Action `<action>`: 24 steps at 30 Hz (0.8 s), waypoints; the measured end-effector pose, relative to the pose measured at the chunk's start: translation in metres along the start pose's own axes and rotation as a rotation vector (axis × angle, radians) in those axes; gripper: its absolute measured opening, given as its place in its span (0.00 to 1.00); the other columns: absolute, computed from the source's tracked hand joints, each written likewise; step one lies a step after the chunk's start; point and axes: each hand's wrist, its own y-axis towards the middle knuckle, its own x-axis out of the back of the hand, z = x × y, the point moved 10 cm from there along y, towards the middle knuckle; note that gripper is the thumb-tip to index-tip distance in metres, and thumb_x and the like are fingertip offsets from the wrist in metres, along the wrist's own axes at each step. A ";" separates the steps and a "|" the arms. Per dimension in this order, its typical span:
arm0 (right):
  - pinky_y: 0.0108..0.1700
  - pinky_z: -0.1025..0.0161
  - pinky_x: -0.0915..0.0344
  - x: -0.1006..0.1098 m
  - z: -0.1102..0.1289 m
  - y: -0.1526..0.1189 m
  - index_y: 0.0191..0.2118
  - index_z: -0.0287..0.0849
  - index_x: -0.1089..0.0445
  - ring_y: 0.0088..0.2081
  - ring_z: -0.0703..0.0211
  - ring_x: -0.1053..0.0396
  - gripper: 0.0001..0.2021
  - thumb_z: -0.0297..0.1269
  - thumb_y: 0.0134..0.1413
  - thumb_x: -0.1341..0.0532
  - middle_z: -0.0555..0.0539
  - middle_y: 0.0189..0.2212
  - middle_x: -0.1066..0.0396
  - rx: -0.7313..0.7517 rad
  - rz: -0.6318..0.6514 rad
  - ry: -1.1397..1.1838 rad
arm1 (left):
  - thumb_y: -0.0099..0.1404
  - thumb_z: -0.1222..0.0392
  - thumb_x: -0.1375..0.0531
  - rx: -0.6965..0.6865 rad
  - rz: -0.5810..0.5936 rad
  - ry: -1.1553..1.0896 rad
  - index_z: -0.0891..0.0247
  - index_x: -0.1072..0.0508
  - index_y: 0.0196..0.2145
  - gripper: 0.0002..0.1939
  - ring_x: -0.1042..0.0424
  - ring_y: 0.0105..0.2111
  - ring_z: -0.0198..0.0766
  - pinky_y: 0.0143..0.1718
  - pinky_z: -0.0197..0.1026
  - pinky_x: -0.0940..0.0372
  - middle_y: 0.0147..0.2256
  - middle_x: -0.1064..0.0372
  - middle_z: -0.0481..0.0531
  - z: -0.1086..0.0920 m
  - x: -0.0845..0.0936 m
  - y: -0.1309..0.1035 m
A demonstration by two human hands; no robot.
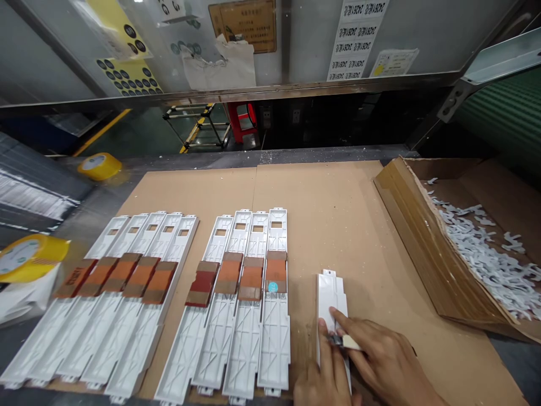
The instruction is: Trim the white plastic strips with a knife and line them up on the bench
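A white plastic strip (331, 292) lies smooth side up on the cardboard at the lower right. My left hand (323, 372) grips its near part, the index finger stretched along the face. My right hand (380, 352) has its index fingertip resting on the strip. Its other fingers are closed around a small tool (347, 341) with a cream-coloured part and a dark, metallic-looking tip at the strip's surface. The tool's exact kind is unclear, since the fingers cover much of it. The strip's near end is partly hidden by my hands.
To the left, several white ribbed strips (273, 338) lie in two groups, with brown-orange pieces (275, 268) across them. A cardboard box (406, 225) of small white plastic bits (486, 242) stands right. Yellow tape rolls (99, 166) are at left. A metal panel (291, 56) crosses the top.
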 end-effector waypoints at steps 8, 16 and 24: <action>0.35 0.66 0.29 0.009 -0.002 -0.012 0.56 0.39 0.40 0.37 0.61 0.27 0.20 0.26 0.59 0.53 0.46 0.39 0.26 -0.051 -0.051 -0.006 | 0.44 0.62 0.41 -0.026 0.040 -0.001 0.75 0.30 0.48 0.31 0.27 0.37 0.59 0.26 0.49 0.27 0.53 0.40 0.72 -0.003 -0.005 0.000; 0.25 0.64 0.28 0.001 -0.035 -0.043 0.61 0.44 0.46 0.31 0.59 0.25 0.25 0.26 0.59 0.55 0.49 0.37 0.25 -0.218 -0.040 -0.157 | 0.47 0.60 0.39 -0.011 0.009 -0.060 0.76 0.33 0.52 0.34 0.35 0.50 0.63 0.35 0.50 0.27 0.56 0.42 0.69 -0.002 -0.008 -0.005; 0.25 0.72 0.30 0.020 -0.065 -0.072 0.52 0.42 0.32 0.29 0.61 0.26 0.19 0.40 0.58 0.48 0.49 0.43 0.27 -0.532 -0.144 0.317 | 0.60 0.53 0.49 0.353 0.138 -1.338 0.64 0.40 0.58 0.29 0.37 0.53 0.51 0.51 0.50 0.39 0.59 0.46 0.62 0.044 -0.011 -0.003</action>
